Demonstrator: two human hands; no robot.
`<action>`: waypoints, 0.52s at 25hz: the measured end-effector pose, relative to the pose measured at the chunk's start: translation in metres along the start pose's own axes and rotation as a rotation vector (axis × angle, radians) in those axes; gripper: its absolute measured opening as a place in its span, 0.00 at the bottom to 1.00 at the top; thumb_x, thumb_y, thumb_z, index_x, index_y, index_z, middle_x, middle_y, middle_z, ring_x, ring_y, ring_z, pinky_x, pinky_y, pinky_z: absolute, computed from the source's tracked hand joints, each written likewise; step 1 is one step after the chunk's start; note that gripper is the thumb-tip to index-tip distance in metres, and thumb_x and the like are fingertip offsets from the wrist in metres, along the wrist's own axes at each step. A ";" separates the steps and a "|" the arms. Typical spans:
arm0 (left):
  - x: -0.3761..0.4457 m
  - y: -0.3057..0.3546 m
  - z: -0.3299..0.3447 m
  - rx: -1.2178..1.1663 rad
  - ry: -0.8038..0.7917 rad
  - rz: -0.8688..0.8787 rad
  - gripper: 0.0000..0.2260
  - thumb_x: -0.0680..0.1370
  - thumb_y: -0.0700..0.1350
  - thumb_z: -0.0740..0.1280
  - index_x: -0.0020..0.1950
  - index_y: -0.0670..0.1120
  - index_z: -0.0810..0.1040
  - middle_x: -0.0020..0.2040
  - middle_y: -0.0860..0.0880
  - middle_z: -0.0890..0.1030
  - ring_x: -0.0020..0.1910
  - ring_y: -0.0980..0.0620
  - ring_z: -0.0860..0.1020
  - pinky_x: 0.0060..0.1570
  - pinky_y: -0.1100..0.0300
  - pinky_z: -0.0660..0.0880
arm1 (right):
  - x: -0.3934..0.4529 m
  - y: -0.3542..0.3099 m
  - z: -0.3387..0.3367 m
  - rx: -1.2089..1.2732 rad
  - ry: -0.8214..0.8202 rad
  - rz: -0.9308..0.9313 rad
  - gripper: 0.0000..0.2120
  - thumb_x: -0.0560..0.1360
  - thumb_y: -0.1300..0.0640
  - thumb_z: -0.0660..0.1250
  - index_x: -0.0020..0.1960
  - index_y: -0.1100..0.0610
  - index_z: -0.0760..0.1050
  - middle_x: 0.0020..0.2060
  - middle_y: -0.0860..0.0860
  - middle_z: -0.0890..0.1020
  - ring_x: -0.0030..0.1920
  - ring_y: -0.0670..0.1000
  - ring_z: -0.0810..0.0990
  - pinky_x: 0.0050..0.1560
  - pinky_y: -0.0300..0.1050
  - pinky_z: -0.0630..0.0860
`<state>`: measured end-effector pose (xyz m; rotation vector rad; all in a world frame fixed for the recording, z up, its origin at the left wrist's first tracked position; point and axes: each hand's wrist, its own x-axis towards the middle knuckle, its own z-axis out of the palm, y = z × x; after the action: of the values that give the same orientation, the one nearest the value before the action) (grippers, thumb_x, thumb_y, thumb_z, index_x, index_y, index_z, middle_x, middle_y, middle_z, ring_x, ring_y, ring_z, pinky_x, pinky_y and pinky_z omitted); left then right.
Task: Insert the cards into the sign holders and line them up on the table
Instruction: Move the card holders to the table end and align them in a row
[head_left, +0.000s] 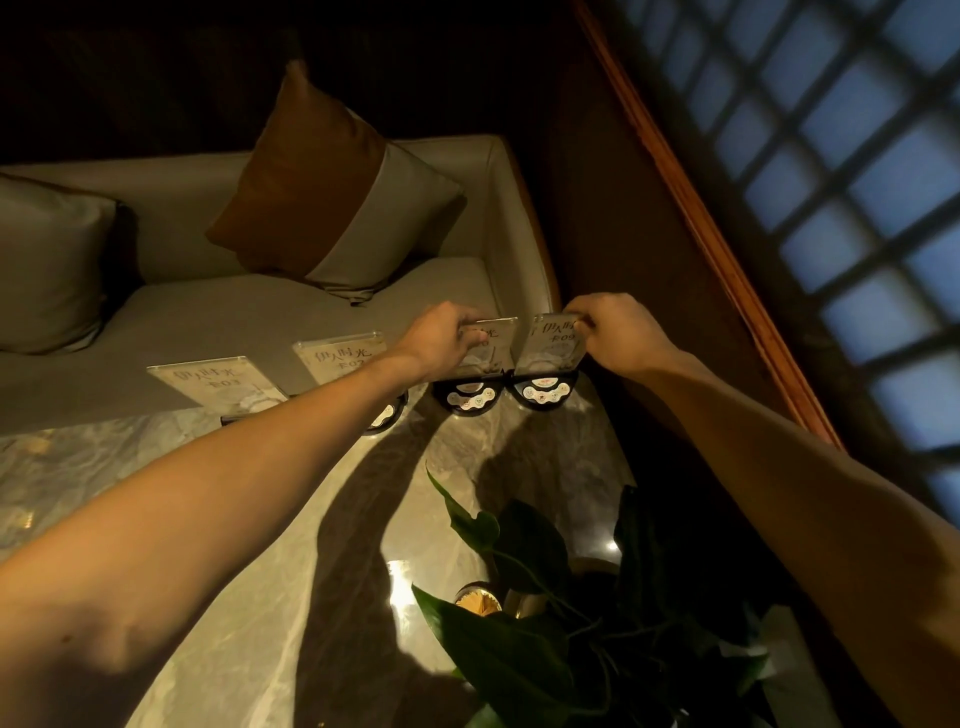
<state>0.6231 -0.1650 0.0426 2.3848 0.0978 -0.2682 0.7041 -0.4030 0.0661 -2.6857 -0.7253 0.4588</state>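
Several clear sign holders with printed cards stand in a row along the far edge of the marble table (260, 519), each on a round black base. My left hand (447, 338) grips the top of the third sign holder (493, 348). My right hand (618, 332) pinches the upper right corner of the rightmost sign holder (550, 345), marked 09. The two held holders stand side by side, bases almost touching. Farther left stand one sign holder (340, 356) and the leftmost sign holder (218, 382), partly covered by my left forearm.
A leafy green plant (535, 597) in a pot stands on the near right of the table. Behind the table is a beige sofa (260, 306) with an orange-and-grey cushion (332, 187) and a grey cushion (47, 260). A wooden-framed lattice window (857, 208) runs along the right.
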 end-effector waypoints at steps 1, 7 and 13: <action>0.000 -0.001 0.000 -0.006 0.008 -0.003 0.10 0.81 0.45 0.66 0.60 0.46 0.82 0.53 0.44 0.85 0.53 0.45 0.81 0.55 0.54 0.75 | 0.000 0.000 0.000 -0.001 0.000 0.002 0.14 0.83 0.61 0.61 0.67 0.56 0.76 0.61 0.54 0.81 0.62 0.54 0.80 0.58 0.47 0.79; -0.006 -0.003 -0.002 -0.040 0.036 0.001 0.11 0.81 0.44 0.66 0.62 0.46 0.82 0.55 0.46 0.85 0.56 0.48 0.80 0.57 0.58 0.73 | 0.001 0.000 0.001 -0.011 0.015 0.000 0.13 0.83 0.61 0.61 0.65 0.56 0.77 0.61 0.54 0.82 0.61 0.54 0.80 0.54 0.43 0.77; -0.005 0.004 0.004 -0.032 0.049 0.002 0.11 0.82 0.44 0.66 0.62 0.46 0.82 0.55 0.46 0.85 0.55 0.47 0.80 0.55 0.57 0.74 | 0.002 0.000 0.002 0.000 -0.004 0.025 0.13 0.83 0.61 0.61 0.66 0.55 0.76 0.61 0.54 0.82 0.60 0.53 0.81 0.48 0.39 0.75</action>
<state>0.6183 -0.1705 0.0439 2.3603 0.1214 -0.2063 0.7053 -0.4019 0.0640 -2.6971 -0.6933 0.4700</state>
